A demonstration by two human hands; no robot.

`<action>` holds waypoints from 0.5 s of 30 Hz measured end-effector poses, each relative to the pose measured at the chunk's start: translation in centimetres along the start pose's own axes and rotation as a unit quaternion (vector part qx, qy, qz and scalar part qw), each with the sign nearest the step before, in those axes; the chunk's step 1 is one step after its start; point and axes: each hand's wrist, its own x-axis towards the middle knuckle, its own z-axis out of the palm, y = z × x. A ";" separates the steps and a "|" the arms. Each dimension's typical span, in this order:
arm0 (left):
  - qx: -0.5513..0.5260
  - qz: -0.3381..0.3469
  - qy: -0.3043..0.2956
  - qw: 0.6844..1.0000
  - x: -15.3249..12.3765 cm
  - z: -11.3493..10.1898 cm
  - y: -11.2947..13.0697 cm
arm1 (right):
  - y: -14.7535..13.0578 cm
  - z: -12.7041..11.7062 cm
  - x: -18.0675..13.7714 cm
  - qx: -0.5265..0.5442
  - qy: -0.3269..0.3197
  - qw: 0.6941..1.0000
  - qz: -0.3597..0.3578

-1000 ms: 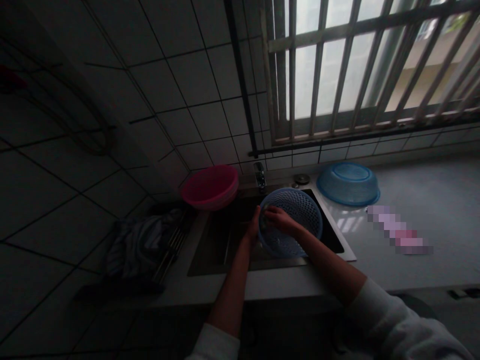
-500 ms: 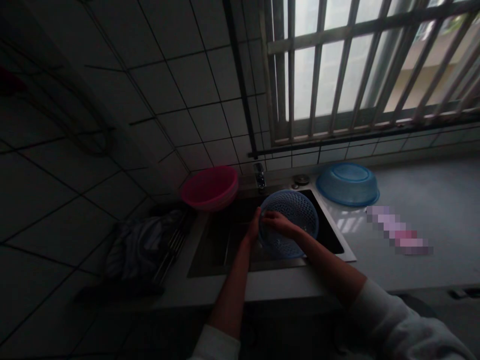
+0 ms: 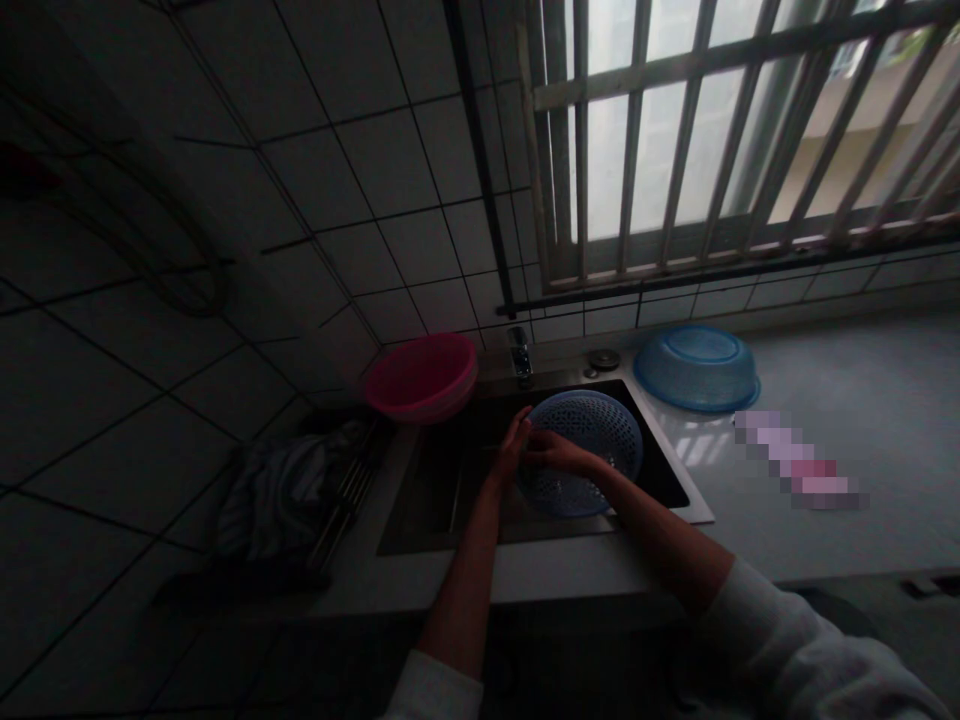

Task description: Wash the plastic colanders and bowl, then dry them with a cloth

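Observation:
A blue plastic colander point(image 3: 600, 440) with a perforated wall is tilted in the sink point(image 3: 431, 500), its open side facing me. At its left rim, my left hand point(image 3: 513, 450) is closed on the edge from outside. My right hand point(image 3: 553, 453) reaches over the colander, with bent fingers pressed together against the inner left wall, close to the left hand. Whatever may lie under those fingertips is hidden in the dim light.
A pink basin point(image 3: 424, 380) rests at the sink's back left corner, beside the faucet point(image 3: 519, 355). An upturned blue basin point(image 3: 696, 370) is on the counter point(image 3: 885, 400) at right, near a blurred pinkish item point(image 3: 795, 460). Left of the sink lies a striped cloth point(image 3: 270, 490).
The colander has shifted slightly right and tilted a little differently. My left hand has moved slightly up along its rim, while my right hand remains at the inner left wall.

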 end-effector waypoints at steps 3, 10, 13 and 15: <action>-0.029 -0.046 0.006 0.999 0.4 0.2 -0.6 | -0.8 -0.8 0.5 0.027 0.139 0.990 -0.027; -0.052 -0.069 0.035 0.996 0.4 0.0 -0.7 | -0.9 -0.8 0.3 0.024 0.133 0.991 -0.008; -0.048 -0.087 0.044 0.994 0.2 -0.2 -0.1 | 0.5 0.3 0.2 -0.038 0.013 0.999 0.031; -0.053 -0.088 0.038 0.994 0.3 -0.3 0.0 | 1.2 0.4 0.5 -0.056 0.021 0.998 0.025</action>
